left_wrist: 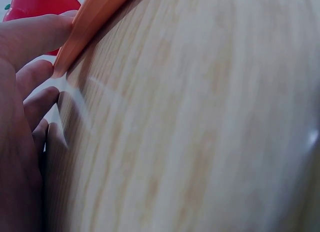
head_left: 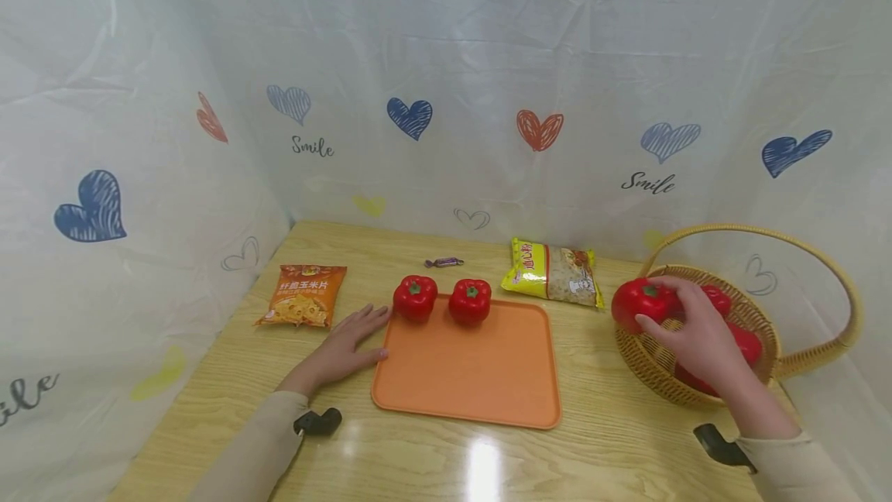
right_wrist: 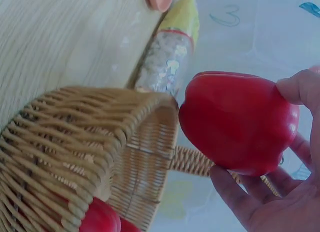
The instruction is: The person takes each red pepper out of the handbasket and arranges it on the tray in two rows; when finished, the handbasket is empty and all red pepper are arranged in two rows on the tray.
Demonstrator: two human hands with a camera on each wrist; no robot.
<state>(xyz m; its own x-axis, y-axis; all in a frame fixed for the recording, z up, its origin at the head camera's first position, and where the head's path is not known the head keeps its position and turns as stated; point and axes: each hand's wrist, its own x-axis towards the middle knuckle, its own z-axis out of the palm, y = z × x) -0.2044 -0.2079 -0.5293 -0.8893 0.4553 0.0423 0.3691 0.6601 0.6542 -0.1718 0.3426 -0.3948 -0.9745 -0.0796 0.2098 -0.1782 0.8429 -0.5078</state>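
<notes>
My right hand [head_left: 702, 335] grips a red bell pepper [head_left: 639, 305] above the left rim of a wicker basket [head_left: 655, 378]. In the right wrist view the thumb and fingers curl round this pepper [right_wrist: 237, 122], which is clear of the basket wall. More red peppers [head_left: 746, 342] lie inside the basket, partly hidden by the hand. My left hand [head_left: 343, 347] rests flat on the table, its fingers touching the left edge of an orange tray [head_left: 467, 378]. Two red bell peppers [head_left: 415, 299] sit side by side at the tray's back left.
An orange snack bag [head_left: 303, 295] lies left of the tray. Behind the tray are a purple-wrapped candy [head_left: 444, 263] and a yellow, partly clear food packet [head_left: 554, 273]. The basket's tall handle [head_left: 753, 229] arches up at the right. A patterned curtain [head_left: 474, 60] hangs behind the table.
</notes>
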